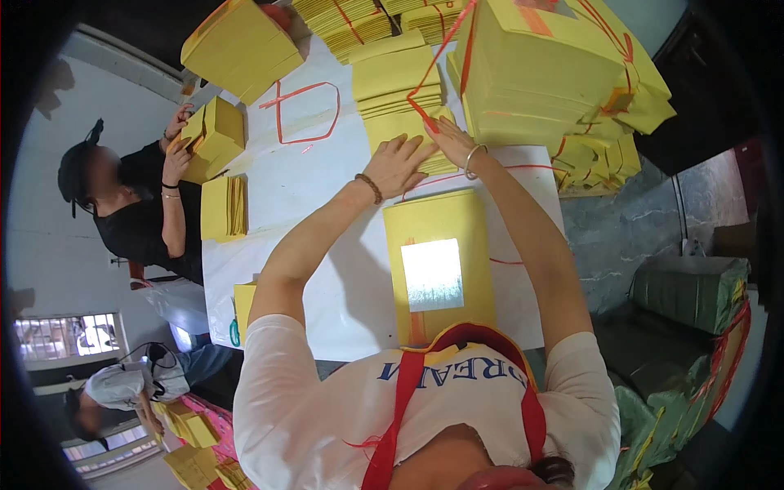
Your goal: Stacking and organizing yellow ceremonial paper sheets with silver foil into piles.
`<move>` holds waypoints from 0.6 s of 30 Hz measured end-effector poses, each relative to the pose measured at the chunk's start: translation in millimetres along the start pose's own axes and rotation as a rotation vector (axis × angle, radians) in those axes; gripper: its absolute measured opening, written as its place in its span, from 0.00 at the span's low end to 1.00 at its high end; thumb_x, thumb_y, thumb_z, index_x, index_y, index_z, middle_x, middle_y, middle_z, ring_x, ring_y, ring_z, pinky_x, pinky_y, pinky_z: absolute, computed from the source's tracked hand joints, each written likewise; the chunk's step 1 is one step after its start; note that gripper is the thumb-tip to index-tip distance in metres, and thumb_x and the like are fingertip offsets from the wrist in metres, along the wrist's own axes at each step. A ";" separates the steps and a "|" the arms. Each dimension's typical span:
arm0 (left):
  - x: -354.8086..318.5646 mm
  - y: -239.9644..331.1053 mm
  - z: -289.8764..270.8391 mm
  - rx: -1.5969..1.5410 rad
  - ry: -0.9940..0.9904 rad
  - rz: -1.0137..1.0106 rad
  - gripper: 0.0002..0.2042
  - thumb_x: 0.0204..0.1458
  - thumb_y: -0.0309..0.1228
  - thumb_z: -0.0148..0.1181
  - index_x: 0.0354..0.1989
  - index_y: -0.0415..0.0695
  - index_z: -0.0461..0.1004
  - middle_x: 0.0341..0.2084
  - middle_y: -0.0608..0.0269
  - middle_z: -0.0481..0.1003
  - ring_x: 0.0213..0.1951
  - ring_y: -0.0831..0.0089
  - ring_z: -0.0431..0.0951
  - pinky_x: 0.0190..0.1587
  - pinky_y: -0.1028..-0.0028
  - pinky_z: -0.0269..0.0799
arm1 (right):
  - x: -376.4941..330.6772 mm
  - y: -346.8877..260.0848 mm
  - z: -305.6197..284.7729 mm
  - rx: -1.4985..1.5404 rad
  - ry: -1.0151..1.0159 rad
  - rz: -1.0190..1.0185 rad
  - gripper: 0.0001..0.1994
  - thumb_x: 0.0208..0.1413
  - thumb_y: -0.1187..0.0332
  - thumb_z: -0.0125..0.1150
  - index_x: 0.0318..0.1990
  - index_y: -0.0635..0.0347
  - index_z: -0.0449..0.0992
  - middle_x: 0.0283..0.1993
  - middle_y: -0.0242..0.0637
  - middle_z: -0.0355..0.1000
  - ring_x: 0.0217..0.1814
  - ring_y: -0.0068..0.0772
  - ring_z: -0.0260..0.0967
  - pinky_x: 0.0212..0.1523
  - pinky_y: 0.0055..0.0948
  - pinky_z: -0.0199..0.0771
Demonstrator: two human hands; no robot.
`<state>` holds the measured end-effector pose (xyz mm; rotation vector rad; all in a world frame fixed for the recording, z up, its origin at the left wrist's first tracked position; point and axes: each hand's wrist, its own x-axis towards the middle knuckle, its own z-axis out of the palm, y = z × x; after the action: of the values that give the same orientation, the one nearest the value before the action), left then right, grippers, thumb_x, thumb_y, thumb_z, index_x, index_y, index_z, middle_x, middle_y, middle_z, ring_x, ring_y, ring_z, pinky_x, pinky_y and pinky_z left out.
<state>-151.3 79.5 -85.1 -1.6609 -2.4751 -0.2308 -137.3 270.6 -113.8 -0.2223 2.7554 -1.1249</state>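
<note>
Two flat hands, the left hand (398, 163) and the right hand (447, 140), were pressed on a loose fanned stack of yellow paper sheets (400, 102) at the white surface's (302, 188) middle, fingers spread and gripping nothing. Sheets could be skewed by uneven pressure, or snagged by the red string (433, 65) from the tall tied yellow bundle (555, 65) just beside.

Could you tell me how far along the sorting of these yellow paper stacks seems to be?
Apparently done: a squared yellow stack with a silver square lies nearest the person. In hand: the left hand and right hand press on a fanned pile. Left: large tied bundles behind.
</note>
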 end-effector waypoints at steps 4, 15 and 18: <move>-9.6 -22.1 -1.2 -0.179 -0.024 -0.076 0.29 0.47 0.44 0.57 0.57 0.45 0.58 0.54 0.50 0.62 0.55 0.53 0.60 0.52 0.59 0.59 | -7.3 3.4 9.2 -0.276 -0.011 -0.050 0.27 0.60 0.53 0.39 0.62 0.58 0.55 0.67 0.45 0.46 0.70 0.44 0.39 0.67 0.39 0.40; -16.3 -32.9 34.3 -0.067 0.005 -0.228 0.38 0.35 0.55 0.64 0.58 0.64 0.59 0.62 0.45 0.46 0.64 0.42 0.40 0.60 0.43 0.37 | -13.7 16.6 18.6 -0.422 0.048 -0.132 0.32 0.57 0.47 0.40 0.63 0.56 0.50 0.70 0.38 0.38 0.72 0.40 0.30 0.67 0.44 0.40; -14.0 -28.5 30.4 -0.035 -0.065 -0.276 0.40 0.33 0.54 0.65 0.60 0.65 0.56 0.63 0.47 0.45 0.64 0.44 0.39 0.57 0.40 0.43 | -14.0 17.8 15.2 -0.350 0.043 -0.209 0.37 0.49 0.51 0.53 0.64 0.58 0.49 0.69 0.43 0.37 0.71 0.47 0.31 0.67 0.44 0.40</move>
<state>-173.6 62.6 -119.0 -1.3542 -2.7608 -0.2564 -121.9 275.5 -135.8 -0.5439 3.0076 -0.6811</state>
